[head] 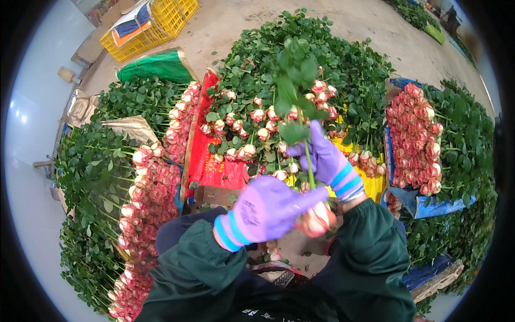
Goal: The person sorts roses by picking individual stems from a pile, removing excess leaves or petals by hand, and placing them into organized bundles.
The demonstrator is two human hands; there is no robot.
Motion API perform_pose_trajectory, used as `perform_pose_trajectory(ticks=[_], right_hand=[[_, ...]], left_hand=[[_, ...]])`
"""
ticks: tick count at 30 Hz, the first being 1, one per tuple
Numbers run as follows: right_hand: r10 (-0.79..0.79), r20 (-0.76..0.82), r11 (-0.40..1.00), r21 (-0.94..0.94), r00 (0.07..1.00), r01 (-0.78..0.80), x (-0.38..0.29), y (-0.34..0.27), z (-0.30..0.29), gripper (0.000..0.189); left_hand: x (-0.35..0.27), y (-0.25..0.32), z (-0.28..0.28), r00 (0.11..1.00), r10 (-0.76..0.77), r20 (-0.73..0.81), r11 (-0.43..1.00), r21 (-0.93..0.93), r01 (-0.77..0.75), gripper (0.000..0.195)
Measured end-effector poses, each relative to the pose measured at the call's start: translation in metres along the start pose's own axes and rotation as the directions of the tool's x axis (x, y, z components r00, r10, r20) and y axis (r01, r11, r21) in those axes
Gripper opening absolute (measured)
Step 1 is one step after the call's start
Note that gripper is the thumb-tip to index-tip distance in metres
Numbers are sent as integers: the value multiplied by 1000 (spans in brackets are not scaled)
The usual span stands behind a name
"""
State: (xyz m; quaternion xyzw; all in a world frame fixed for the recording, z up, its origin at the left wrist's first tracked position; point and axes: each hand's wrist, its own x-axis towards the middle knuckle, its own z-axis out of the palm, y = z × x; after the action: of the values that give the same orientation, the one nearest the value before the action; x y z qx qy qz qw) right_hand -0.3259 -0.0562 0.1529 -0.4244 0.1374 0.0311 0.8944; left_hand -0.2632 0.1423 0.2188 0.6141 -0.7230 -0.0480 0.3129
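Held head-down before me is a single rose, its cream bloom (pixel 317 219) edged in pink-red. Its green stem (pixel 309 167) runs upward to blurred leaves. My left hand (pixel 273 211), in a purple knit glove with blue cuff bands, grips the stem just above the bloom; its curled fingers are partly hidden. My right hand (pixel 328 155), gloved alike, is at the stem higher up, with one finger pointing upward. The stem and a leaf cross in front of its fingers, so its grip is unclear. Beyond both hands lies a heap of leafy roses (pixel 263 134).
Stacked rose bunches (pixel 151 201) line my left side, and another bunch (pixel 414 139) stands at right. Red sheeting (pixel 225 173) and yellow sheeting (pixel 374 186) lie under the middle heap. A yellow plastic crate (pixel 171 20) sits at the far left. Loose petals (pixel 272 250) lie below my hands.
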Motion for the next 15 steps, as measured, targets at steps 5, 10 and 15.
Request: perform_pose_trajectory(ticks=[5, 10, 15], right_hand=[[41, -116, 763, -638, 992, -106, -29, 7, 3, 38], [-61, -222, 40, -975, 973, -220, -76, 67, -66, 38], [67, -249, -229, -946, 966, -229, -123, 98, -87, 39]], left_hand=[[-26, 29, 80, 913, 13, 408, 988, 134, -74, 66], [-47, 38, 89, 895, -31, 446, 999, 41, 14, 59], [-69, 35, 116, 946, -105, 306, 994, 60, 91, 54]])
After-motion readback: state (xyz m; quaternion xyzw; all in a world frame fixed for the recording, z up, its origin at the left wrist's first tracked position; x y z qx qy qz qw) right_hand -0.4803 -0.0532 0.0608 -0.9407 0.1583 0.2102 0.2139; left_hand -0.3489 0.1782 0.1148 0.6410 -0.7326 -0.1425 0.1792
